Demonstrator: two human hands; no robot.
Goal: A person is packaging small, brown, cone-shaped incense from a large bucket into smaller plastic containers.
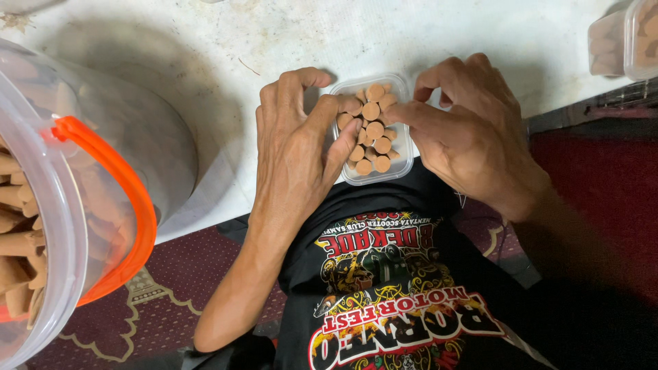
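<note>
A small clear plastic box sits at the near edge of a white table, filled with several brown cone-shaped pieces standing on end. My left hand rests against the box's left side, thumb and forefinger touching the cones at the left. My right hand is at the box's right side, its fingertips pressing on the cones near the top right. Neither hand lifts anything clear of the box.
A large clear plastic tub with an orange handle stands at the left, holding many more brown cones. Two small clear boxes sit at the table's far right. Red patterned carpet lies below the table edge.
</note>
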